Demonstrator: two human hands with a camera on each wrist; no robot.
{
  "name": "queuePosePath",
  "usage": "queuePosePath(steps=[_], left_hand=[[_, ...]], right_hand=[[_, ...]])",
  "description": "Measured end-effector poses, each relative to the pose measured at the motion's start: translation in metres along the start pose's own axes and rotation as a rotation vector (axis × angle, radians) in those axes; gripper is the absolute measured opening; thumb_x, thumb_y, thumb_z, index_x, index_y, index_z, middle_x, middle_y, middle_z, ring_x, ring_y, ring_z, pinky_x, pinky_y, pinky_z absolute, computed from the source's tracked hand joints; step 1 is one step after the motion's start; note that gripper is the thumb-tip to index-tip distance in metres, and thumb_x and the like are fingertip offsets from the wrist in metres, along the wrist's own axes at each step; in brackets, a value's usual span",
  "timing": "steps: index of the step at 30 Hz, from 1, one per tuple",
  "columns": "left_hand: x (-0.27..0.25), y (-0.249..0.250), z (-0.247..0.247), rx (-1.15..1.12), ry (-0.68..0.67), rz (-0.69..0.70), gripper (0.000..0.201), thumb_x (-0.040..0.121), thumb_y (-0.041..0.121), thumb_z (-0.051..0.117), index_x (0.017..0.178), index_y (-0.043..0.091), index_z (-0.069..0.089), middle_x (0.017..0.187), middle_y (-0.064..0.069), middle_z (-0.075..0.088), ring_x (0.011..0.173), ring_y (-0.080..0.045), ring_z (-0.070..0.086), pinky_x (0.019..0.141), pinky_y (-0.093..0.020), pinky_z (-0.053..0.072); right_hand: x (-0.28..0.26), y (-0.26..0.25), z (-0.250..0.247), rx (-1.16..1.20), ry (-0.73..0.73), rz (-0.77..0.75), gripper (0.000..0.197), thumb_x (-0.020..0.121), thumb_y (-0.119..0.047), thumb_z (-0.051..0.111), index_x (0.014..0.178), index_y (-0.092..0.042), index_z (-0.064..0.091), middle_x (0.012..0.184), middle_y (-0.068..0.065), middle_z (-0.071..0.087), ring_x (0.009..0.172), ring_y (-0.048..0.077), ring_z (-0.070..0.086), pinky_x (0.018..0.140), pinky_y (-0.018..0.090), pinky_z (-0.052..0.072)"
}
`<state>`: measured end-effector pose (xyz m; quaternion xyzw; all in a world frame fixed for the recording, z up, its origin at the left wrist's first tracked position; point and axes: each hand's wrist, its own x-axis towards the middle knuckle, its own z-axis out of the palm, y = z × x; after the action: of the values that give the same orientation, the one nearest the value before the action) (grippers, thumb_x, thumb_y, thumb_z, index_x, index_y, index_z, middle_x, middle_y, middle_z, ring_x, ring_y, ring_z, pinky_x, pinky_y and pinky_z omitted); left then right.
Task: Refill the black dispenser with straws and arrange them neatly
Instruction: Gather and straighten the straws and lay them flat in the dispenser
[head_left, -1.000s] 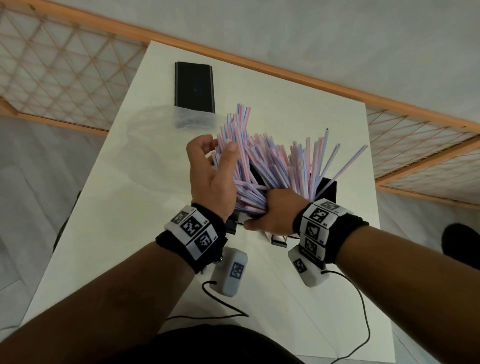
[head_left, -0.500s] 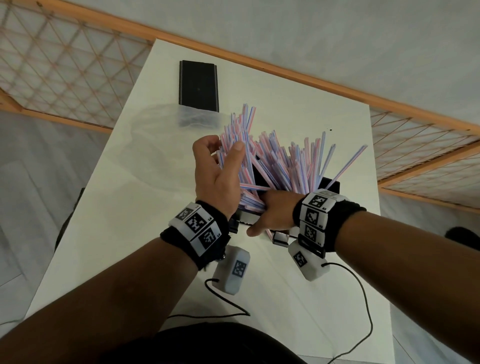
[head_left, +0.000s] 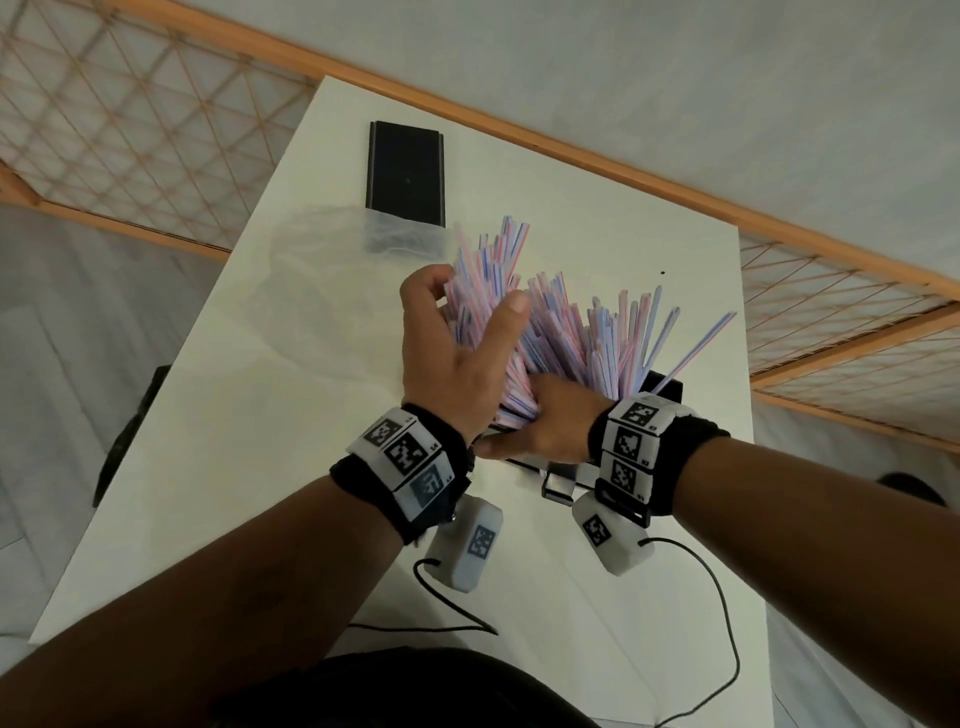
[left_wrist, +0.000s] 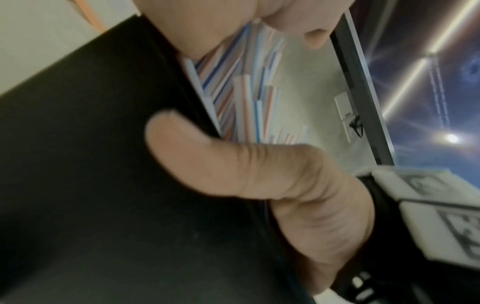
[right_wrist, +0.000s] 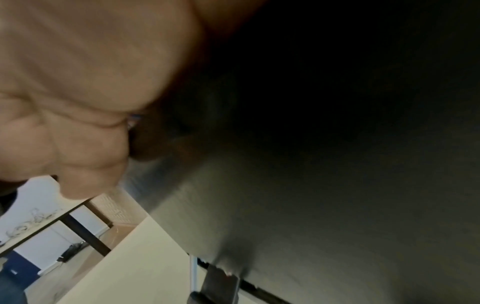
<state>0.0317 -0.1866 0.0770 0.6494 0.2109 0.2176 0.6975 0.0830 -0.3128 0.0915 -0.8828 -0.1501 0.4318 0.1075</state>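
Observation:
A thick bunch of pink, blue and white striped straws (head_left: 597, 332) stands fanned out in the black dispenser (head_left: 666, 387), which is mostly hidden behind my hands. My left hand (head_left: 470, 296) grips the left part of the bunch between thumb and curled fingers, and the left wrist view shows those straws (left_wrist: 246, 92) rising behind the dispenser wall (left_wrist: 91, 164). My right hand (head_left: 540, 426) holds the dispenser's near wall. Its thumb (left_wrist: 207, 162) lies flat on the outside, while its fingers are hidden among the straw ends. The right wrist view shows only my palm (right_wrist: 78, 82) against the dark wall (right_wrist: 337, 144).
A flat black lid (head_left: 406, 174) lies at the far side of the white table (head_left: 208, 441). A crumpled clear plastic bag (head_left: 327, 270) lies just in front of the lid. Wooden lattice railings border the table on the left and right.
My left hand has pushed its bunch a little to the right, closer to the other straws. My right hand has stayed on the dispenser.

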Motion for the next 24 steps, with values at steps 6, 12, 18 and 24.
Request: queuePosePath(steps=[6, 12, 18, 24], left_hand=[[-0.001, -0.003, 0.001, 0.117, 0.009, -0.043, 0.057, 0.083, 0.022, 0.082, 0.124, 0.016, 0.044, 0.105, 0.023, 0.05, 0.085, 0.006, 0.066, 0.071, -0.008, 0.05], [0.002, -0.003, 0.0, 0.126, 0.025, -0.083, 0.063, 0.082, 0.021, 0.082, 0.13, 0.021, 0.042, 0.111, 0.024, 0.049, 0.096, -0.001, 0.067, 0.075, -0.011, 0.055], [0.008, -0.002, -0.001, -0.112, 0.098, -0.156, 0.044, 0.092, 0.031, 0.061, 0.129, 0.01, 0.049, 0.103, 0.008, 0.056, 0.078, 0.012, 0.058, 0.074, -0.011, 0.046], [0.004, 0.0, -0.003, -0.151, 0.103, -0.133, 0.053, 0.086, 0.047, 0.055, 0.124, 0.01, 0.051, 0.107, -0.001, 0.055, 0.088, 0.0, 0.055, 0.082, -0.017, 0.046]], right_hand=[[-0.007, 0.001, 0.003, -0.012, 0.112, -0.095, 0.084, 0.054, -0.092, 0.061, 0.111, -0.029, 0.057, 0.099, -0.013, 0.065, 0.09, 0.009, 0.062, 0.083, 0.028, 0.053], [-0.033, 0.015, 0.002, -0.22, 0.168, -0.187, 0.061, 0.078, -0.068, 0.066, 0.107, -0.015, 0.056, 0.086, 0.001, 0.063, 0.077, 0.018, 0.06, 0.068, 0.033, 0.05], [-0.032, 0.028, 0.015, -0.179, 0.138, -0.089, 0.039, 0.082, -0.058, 0.069, 0.098, -0.025, 0.056, 0.076, -0.01, 0.059, 0.071, 0.013, 0.058, 0.062, 0.026, 0.044], [-0.023, 0.028, 0.014, -0.027, 0.131, -0.139, 0.028, 0.085, -0.059, 0.066, 0.09, -0.032, 0.061, 0.067, -0.007, 0.064, 0.062, 0.008, 0.063, 0.06, 0.023, 0.045]])
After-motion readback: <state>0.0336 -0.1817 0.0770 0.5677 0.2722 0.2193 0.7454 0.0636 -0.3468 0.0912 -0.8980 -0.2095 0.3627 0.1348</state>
